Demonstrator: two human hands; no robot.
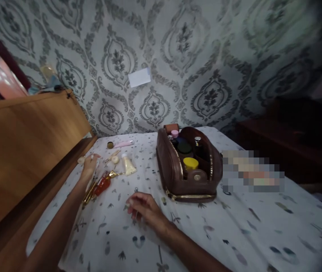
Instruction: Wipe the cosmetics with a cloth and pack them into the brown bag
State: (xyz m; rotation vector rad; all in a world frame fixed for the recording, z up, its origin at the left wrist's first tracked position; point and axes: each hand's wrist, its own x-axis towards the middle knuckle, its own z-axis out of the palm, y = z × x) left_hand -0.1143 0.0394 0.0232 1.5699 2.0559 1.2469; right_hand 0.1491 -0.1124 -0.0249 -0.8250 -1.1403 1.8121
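Note:
My left hand [89,166] reaches to the far left edge of the bed, beside small cosmetic items; its fingers are too small and blurred to read. My right hand [144,207] hovers over the patterned sheet with fingers loosely curled and apart, nothing in it. Between the hands lie a red bottle [103,184] with gold parts, gold tubes [90,192] and a cream tube [128,164]. Behind them is a pink tube [123,144]. Right of centre stands an unzipped brown bag [169,175], holding a yellow-lidded jar [191,163], a pink cap [175,133] and dark containers.
A wooden board [33,139] borders the bed on the left. Patterned wallpaper [154,107] with a white switch plate [140,78] rises behind. A blurred-out patch [254,170] covers something right of the bag. Dark furniture [274,136] stands at the right.

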